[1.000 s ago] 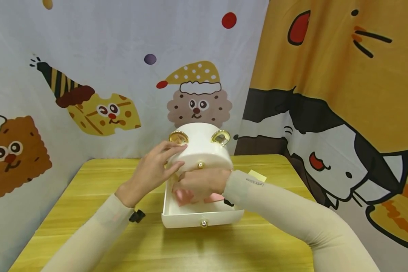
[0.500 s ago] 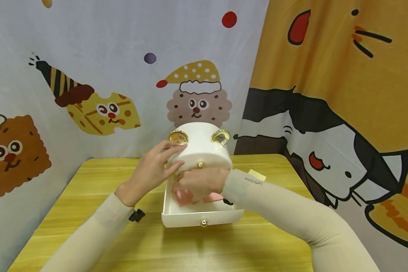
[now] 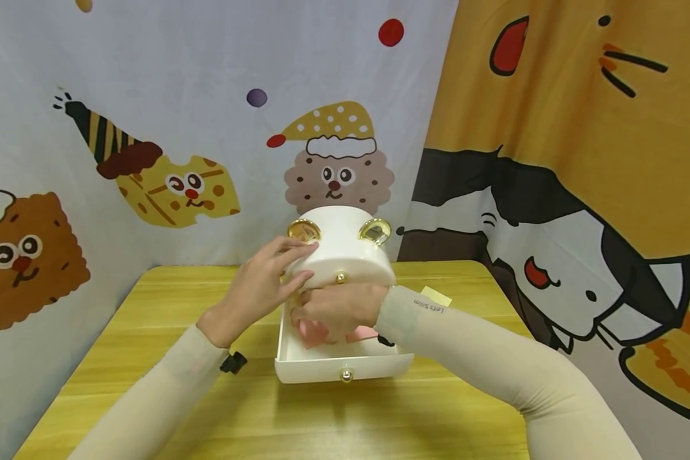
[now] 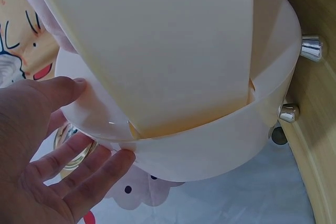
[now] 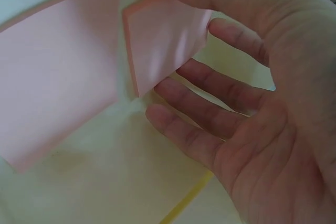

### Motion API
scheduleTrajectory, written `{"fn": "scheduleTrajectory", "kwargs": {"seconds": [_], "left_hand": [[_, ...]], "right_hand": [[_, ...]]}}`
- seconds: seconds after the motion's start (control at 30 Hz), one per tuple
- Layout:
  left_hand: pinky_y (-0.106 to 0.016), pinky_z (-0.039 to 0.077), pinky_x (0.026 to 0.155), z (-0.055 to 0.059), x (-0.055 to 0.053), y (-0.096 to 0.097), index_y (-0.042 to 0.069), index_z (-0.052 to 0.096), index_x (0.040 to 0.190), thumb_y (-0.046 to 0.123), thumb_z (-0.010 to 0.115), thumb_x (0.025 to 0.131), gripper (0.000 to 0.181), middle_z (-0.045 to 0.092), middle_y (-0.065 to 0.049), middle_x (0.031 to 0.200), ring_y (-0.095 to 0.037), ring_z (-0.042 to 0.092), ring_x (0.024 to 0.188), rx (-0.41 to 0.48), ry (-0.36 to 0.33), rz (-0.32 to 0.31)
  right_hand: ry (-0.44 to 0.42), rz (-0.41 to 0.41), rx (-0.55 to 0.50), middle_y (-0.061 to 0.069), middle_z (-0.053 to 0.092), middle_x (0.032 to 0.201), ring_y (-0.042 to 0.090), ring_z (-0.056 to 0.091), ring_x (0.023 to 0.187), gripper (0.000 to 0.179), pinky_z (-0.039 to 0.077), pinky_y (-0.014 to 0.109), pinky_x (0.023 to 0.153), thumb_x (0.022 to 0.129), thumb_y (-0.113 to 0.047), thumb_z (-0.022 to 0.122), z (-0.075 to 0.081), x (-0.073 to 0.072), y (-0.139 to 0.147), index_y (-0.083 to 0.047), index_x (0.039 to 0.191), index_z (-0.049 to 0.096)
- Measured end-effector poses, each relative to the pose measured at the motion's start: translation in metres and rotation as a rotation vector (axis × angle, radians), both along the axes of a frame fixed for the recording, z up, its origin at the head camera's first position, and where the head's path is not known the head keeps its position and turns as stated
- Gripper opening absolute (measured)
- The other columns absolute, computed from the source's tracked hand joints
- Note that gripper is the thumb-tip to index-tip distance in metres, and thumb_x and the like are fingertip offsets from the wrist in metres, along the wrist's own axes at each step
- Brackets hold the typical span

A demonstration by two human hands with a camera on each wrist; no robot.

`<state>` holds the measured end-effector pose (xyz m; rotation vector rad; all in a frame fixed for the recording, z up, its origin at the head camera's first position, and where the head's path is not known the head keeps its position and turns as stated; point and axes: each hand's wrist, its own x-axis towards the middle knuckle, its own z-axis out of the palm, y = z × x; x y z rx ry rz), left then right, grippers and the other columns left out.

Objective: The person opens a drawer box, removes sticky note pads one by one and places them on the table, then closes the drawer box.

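A white drawer box with two gold ear-like rings stands on the table. Its lower drawer is pulled out. My left hand rests against the box's upper left side, thumb on the front face and fingertips over the edge. Inside the drawer, my right hand pinches a small pink sticky-note pad, with the thumb at its top edge and fingers along its other side. To the left in the right wrist view is a larger pink pad, apart from the fingers. From above, my right hand partly hides both pads.
A yellow paper pad lies on the wooden table, right of the box behind my right forearm. A thin yellow strip shows below my right fingers. A cartoon-printed cloth hangs behind the table.
Both hands and the box hold the same positions. Only the head view has shifted very slightly.
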<state>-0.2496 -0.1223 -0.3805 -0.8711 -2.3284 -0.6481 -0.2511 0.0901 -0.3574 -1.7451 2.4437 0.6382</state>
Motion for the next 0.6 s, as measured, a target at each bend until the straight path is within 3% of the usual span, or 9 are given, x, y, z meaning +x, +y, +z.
{"fn": "scheduleTrajectory", "kwargs": {"seconds": [0.1,0.3,0.5,0.6], "left_hand": [[-0.032,0.059,0.063,0.0003,-0.0002,0.0004,0.016,0.078,0.154,0.022,0.093,0.104,0.053,0.074,-0.015,0.148,-0.027,0.077,0.103,-0.001,0.003,-0.001],[-0.034,0.061,0.064,0.0007,0.0006,0.0007,0.016,0.078,0.154,0.022,0.093,0.103,0.053,0.074,-0.016,0.147,-0.028,0.078,0.108,0.003,0.0,0.0],[-0.035,0.062,0.066,0.0012,0.0009,0.0012,0.016,0.078,0.154,0.022,0.093,0.104,0.053,0.074,-0.015,0.148,-0.029,0.078,0.11,0.006,-0.006,0.003],[-0.035,0.062,0.066,0.0011,0.001,0.0014,0.016,0.078,0.154,0.022,0.093,0.104,0.052,0.074,-0.015,0.148,-0.029,0.079,0.11,0.006,-0.004,0.005]], "right_hand": [[-0.061,-0.035,-0.015,-0.011,0.076,0.132,0.008,0.072,0.106,0.055,0.063,0.025,0.09,0.098,-0.043,0.094,-0.0009,-0.0001,0.0002,-0.032,0.146,0.068],[-0.061,-0.037,-0.026,-0.008,0.074,0.137,0.01,0.071,0.114,0.063,0.063,0.028,0.1,0.093,-0.042,0.097,-0.0018,0.0013,0.0012,-0.032,0.148,0.068],[-0.062,-0.027,-0.034,-0.005,0.074,0.141,0.012,0.071,0.118,0.067,0.063,0.031,0.107,0.097,-0.048,0.093,-0.0025,0.0016,0.0041,-0.031,0.155,0.066],[-0.067,-0.03,-0.037,-0.003,0.074,0.143,0.013,0.072,0.115,0.063,0.065,0.032,0.104,0.099,-0.051,0.089,-0.0024,0.0017,0.0054,-0.031,0.154,0.066]]}}
